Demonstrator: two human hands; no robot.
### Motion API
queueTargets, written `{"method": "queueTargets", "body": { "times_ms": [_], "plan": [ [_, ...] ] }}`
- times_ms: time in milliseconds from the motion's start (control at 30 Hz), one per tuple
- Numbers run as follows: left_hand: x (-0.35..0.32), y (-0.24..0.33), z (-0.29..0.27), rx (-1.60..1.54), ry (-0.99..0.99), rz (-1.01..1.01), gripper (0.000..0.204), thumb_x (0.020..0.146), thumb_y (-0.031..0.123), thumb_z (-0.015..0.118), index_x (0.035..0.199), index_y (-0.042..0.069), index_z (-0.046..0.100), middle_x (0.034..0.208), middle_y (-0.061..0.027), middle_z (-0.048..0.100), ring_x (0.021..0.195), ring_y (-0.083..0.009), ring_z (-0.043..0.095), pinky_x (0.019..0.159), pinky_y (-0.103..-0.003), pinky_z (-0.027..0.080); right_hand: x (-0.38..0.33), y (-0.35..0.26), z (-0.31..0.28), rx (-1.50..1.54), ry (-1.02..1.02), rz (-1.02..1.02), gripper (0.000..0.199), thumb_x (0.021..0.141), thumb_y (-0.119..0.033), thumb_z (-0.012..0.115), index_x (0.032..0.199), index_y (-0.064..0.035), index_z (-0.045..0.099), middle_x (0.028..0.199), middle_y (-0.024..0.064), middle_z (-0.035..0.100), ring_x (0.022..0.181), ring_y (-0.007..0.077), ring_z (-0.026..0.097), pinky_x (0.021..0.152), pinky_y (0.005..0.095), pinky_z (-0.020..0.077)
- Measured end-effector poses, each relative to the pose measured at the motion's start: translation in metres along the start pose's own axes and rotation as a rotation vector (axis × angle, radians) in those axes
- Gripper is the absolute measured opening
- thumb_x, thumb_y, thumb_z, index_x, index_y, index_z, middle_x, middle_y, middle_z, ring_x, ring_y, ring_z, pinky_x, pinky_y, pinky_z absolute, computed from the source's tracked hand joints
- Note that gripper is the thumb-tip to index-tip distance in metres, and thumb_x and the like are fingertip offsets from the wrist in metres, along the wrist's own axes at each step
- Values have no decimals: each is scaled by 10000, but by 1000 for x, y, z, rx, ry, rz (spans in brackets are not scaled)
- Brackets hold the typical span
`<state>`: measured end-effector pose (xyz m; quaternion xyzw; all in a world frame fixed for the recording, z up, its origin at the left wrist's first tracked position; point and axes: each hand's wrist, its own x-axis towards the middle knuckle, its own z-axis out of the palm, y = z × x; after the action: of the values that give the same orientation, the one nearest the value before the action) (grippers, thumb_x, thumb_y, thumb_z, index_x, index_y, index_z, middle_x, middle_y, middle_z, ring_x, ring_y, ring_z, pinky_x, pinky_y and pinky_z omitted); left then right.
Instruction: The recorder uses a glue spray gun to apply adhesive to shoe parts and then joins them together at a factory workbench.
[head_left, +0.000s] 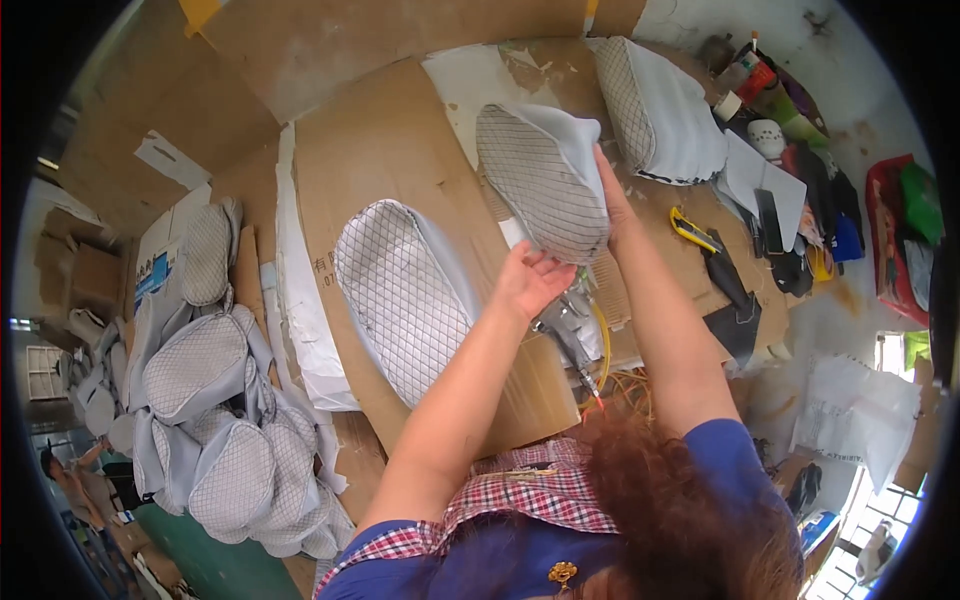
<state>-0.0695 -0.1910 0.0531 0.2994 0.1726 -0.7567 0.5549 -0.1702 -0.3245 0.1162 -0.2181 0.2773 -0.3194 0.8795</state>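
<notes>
A grey quilted cushion, shaped like a small seat with dark diamond stitching and smooth grey sides, is held tilted over the bench. My right hand grips its right side, with most fingers hidden behind it. At the cushion's lower end, my left hand is palm up with its fingers apart, close to or touching the rim. Below that hand lies a metal air tool with a yellow hose. A second quilted cushion rests on the cardboard to the left, and a third stands at the back right.
Stacked quilted cushions crowd the left side. Cardboard covers the bench. To the right are a yellow utility knife, a phone and assorted clutter. A red bag sits at the far right. Another person is at the far left.
</notes>
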Motion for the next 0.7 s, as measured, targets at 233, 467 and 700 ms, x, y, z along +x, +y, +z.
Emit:
{"method": "queueTargets", "body": {
  "times_ms": [233, 467, 700],
  "plan": [
    [-17, 35, 12, -73, -62, 151, 581, 826, 463, 450, 1188, 14, 375, 1171, -184, 414, 1055, -341, 425, 926, -478, 344, -27, -42, 104, -553, -179, -201, 305, 788, -206, 577, 1032, -24, 550, 893, 72, 608, 785, 156, 589, 704, 302, 491],
    [-179, 102, 121, 1367, -519, 1287, 459, 731, 156, 604, 1153, 30, 475, 1034, -78, 545, 932, -138, 495, 788, -278, 421, -105, -70, 225, -1570, -792, -262, 216, 760, -161, 625, 892, 8, 601, 732, 6, 571, 663, 115, 536, 619, 241, 441],
    [-269, 27, 76, 818, -673, 784, 179, 832, 83, 513, 994, 8, 519, 899, -36, 566, 826, -92, 519, 704, -232, 425, -147, -74, 139, -794, -834, 345, 685, 502, -232, 802, 1025, 109, 518, 936, 114, 603, 823, 145, 579, 726, 256, 454]
  ]
}}
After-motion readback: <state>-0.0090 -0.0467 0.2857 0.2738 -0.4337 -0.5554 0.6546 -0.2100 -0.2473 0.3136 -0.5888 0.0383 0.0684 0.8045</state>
